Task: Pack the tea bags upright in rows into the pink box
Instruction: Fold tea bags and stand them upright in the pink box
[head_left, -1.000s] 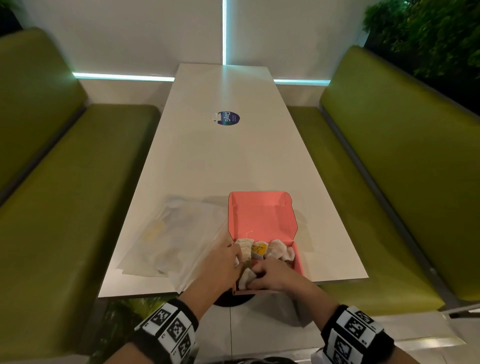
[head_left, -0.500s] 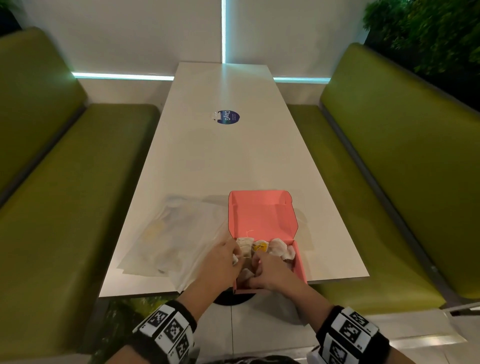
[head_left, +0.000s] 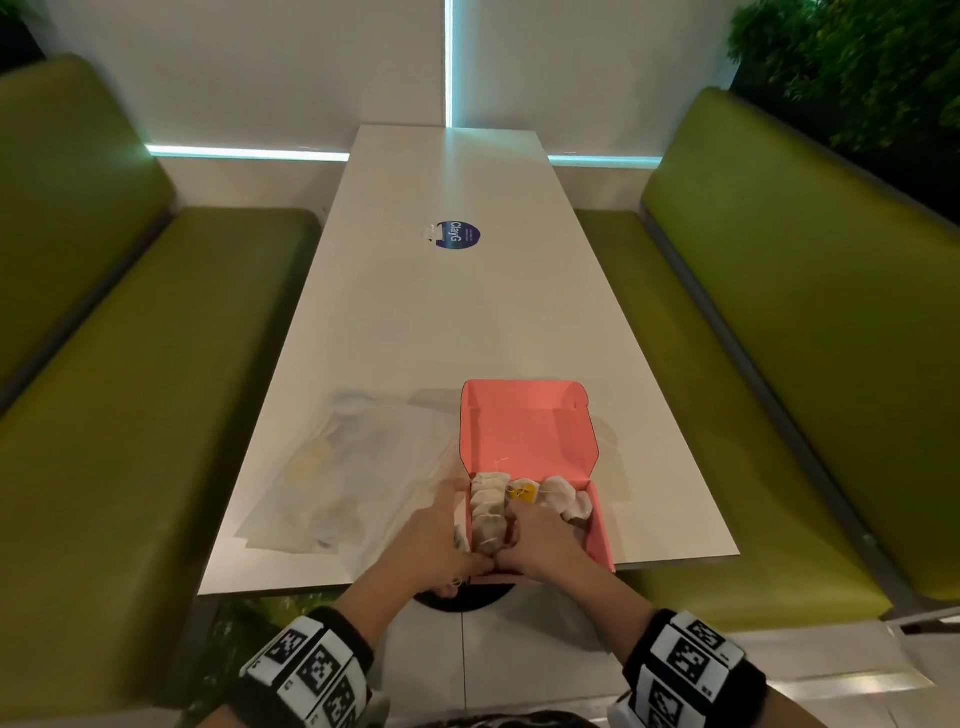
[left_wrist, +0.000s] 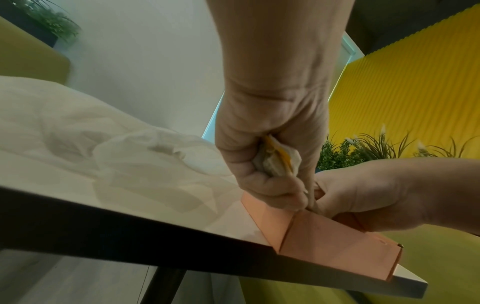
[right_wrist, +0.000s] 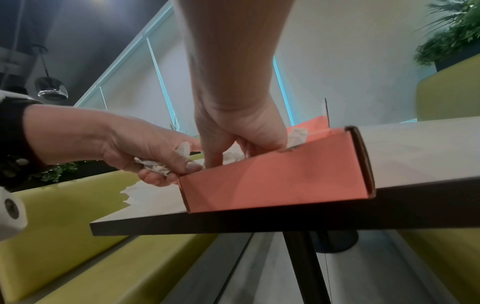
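Observation:
The open pink box sits at the table's near edge, lid folded back. A row of upright tea bags lines its left wall. Loose tea bags, one with a yellow tag, lie at the back right. My left hand is at the box's left wall, its fingers curled round crumpled tea bags. My right hand reaches down into the box against the row's right side; the wall hides its fingertips. Both thumbs meet at the near wall.
A crumpled clear plastic bag lies on the white table just left of the box. A blue round sticker sits mid-table. Green benches flank the table on both sides.
Both hands have slid toward the near end of the box. The upright row along the left wall now shows between them.

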